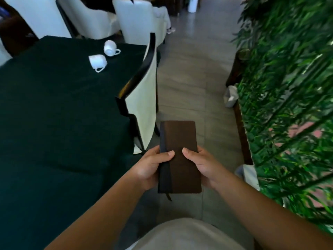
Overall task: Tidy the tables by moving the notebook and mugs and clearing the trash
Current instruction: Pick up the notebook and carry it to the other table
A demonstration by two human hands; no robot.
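Both hands (153,166) gripping notebook (180,156), chair (142,98) beside, two mugs (98,62) seemingly overturned

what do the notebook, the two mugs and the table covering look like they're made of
Notebook: the cover looks like matte brown leather or imitation leather, with a darker spine strip; no gloss shows.
Near mug and far mug: probably glazed white ceramic, smooth and bright, both lying on their sides.
Tablecloth: dark green fabric with a soft, slightly napped look, draping over the table edge.
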